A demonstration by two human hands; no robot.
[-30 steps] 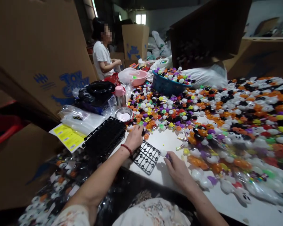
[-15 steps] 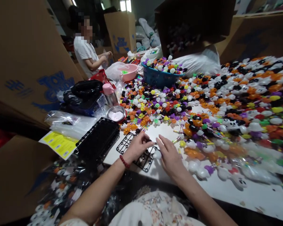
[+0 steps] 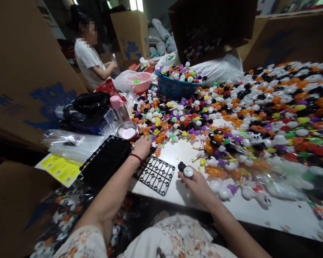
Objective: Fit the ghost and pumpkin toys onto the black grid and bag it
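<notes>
My right hand (image 3: 196, 183) is closed around a small white round plastic piece (image 3: 188, 172) and a small black knobbed piece (image 3: 181, 166), just above the white table top. Over at the near edge of the toy pile, my left hand (image 3: 142, 147) has its fingers curled down among small coloured pieces. What its fingertips hold is hidden. Between the hands a black plastic grid tray (image 3: 157, 175) lies flat on the table. Left of my left forearm stands a stack of similar black trays (image 3: 104, 159).
Small plastic toys (image 3: 177, 118) spread across the table. Behind them stands a heaped blue basket (image 3: 177, 87). A metal bowl (image 3: 127, 130), a pink-topped flask (image 3: 118, 107) and plastic bags (image 3: 75, 143) sit left. A co-worker (image 3: 90, 61) works beyond, near large cartons (image 3: 21, 71).
My left hand has moved from above the grid tray, left and away to the toy pile. My right hand has turned, showing the white and black pieces. The view has shifted slightly.
</notes>
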